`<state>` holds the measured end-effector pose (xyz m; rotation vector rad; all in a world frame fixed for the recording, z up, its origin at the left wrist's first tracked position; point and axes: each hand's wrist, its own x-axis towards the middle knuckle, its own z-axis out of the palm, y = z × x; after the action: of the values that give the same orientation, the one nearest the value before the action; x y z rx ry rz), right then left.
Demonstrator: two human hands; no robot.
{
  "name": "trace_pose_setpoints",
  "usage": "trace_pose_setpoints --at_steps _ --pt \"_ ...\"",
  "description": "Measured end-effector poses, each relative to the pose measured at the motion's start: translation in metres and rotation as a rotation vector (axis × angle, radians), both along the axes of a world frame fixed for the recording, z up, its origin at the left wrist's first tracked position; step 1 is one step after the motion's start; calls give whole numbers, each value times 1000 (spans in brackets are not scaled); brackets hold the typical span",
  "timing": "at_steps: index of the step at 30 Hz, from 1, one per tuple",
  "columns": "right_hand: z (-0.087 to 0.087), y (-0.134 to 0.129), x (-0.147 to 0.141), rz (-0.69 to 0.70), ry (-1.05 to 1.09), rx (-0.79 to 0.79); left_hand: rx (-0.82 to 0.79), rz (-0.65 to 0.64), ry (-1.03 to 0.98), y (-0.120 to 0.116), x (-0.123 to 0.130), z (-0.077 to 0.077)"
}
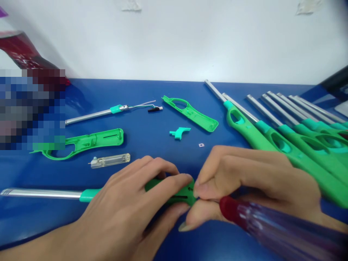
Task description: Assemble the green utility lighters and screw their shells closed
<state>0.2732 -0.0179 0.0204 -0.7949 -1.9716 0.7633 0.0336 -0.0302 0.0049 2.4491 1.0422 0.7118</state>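
My left hand (125, 199) is closed around the green handle of a long-nosed lighter (89, 195), which lies on the blue table with its metal tube pointing left. Near my left fingertips a slot and a small hole show in the handle's end. In my right hand (250, 177) is a screwdriver (266, 224) with a clear and dark red handle. Thumb and finger pinch its thin shaft against the lighter's end; the tip is hidden. Behind my left hand lies a clear fuel tank (110, 160). A tiny white piece (201, 145) rests beyond my right fingers.
Two green handle halves (194, 117) (108, 139), a teal trigger (179, 133) and a metal tube with wires (98, 115) lie further back. Several assembled lighters (250, 130) are lined up at right. A red bottle-like thing (29, 50) stands at left before the white wall.
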Motion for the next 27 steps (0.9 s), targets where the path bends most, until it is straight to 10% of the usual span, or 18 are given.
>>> trace_pose_setpoints --at_steps 27 --pt "8 -2 0 27 -42 -111 177 -71 234 -12 -18 -5"
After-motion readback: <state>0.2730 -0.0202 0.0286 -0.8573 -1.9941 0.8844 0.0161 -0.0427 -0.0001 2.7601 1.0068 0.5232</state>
